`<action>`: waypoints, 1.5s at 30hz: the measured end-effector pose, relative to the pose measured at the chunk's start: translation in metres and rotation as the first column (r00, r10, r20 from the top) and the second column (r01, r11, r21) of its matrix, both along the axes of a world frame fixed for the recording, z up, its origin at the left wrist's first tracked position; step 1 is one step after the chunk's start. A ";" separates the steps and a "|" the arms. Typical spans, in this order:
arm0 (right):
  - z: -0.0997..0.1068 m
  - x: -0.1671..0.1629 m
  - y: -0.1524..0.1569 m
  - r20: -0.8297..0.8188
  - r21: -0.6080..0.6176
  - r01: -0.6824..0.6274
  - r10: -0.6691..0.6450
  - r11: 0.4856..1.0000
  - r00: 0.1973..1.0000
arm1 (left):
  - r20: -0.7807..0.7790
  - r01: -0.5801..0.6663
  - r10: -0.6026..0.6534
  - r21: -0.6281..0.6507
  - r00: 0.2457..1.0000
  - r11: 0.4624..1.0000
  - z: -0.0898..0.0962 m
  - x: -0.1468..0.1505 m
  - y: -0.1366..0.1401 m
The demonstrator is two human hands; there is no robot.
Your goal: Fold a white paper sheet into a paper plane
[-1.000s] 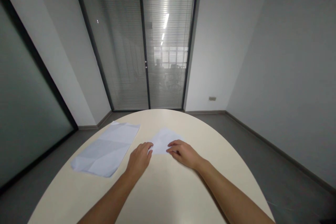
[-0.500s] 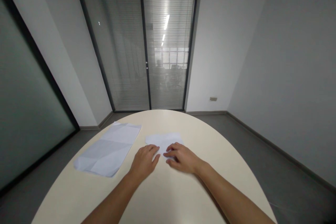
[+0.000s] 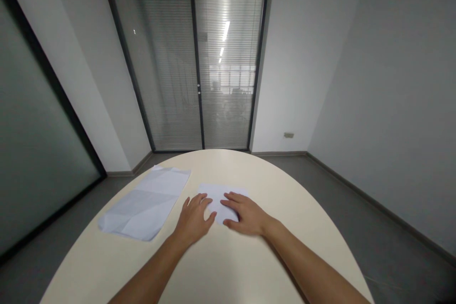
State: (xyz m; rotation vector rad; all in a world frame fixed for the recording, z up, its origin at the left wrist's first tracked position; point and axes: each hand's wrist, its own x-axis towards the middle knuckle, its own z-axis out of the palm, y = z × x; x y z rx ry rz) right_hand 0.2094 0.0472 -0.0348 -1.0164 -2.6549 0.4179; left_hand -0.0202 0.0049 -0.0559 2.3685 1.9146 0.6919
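A small white sheet of paper point(image 3: 223, 190) lies flat on the round cream table point(image 3: 221, 266), partly covered by both hands. My left hand point(image 3: 195, 216) rests at its left side, fingers spread and the thumb pointing toward the middle. Over the right part of the paper lies my right hand point(image 3: 245, 213), palm down with its fingers apart. Neither hand grips the paper. Off to the left is a larger white sheet of paper point(image 3: 146, 206) with crease lines and slightly curled edges, touched by neither hand.
The table's curved far edge runs in front of a glass door with blinds point(image 3: 228, 104). White walls stand to either side, with a small wall socket point(image 3: 288, 135) low on the right. Grey floor point(image 3: 356, 218) surrounds the table.
My left-hand fingers have spread wider. My right-hand fingers have straightened out over the paper, and the paper's far edge now looks straighter and flatter.
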 end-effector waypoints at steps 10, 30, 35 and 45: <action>-0.003 0.016 0.016 0.054 0.053 0.170 -0.173 0.984 0.983 | 0.032 0.014 -0.014 -0.008 0.999 1.000 -0.013 -0.004 0.006; -0.005 0.014 0.015 0.011 -0.014 -0.058 0.058 0.998 0.998 | -0.032 0.078 -0.079 -0.052 0.996 0.996 -0.003 -0.004 0.002; 0.000 0.013 0.014 -0.030 0.053 -0.065 0.066 0.997 0.997 | -0.027 0.077 -0.078 -0.038 0.997 0.996 -0.007 -0.006 0.004; -0.003 0.014 0.012 -0.010 0.009 -0.147 0.147 0.989 0.989 | 0.060 0.165 -0.172 0.101 0.983 0.981 -0.007 -0.008 0.008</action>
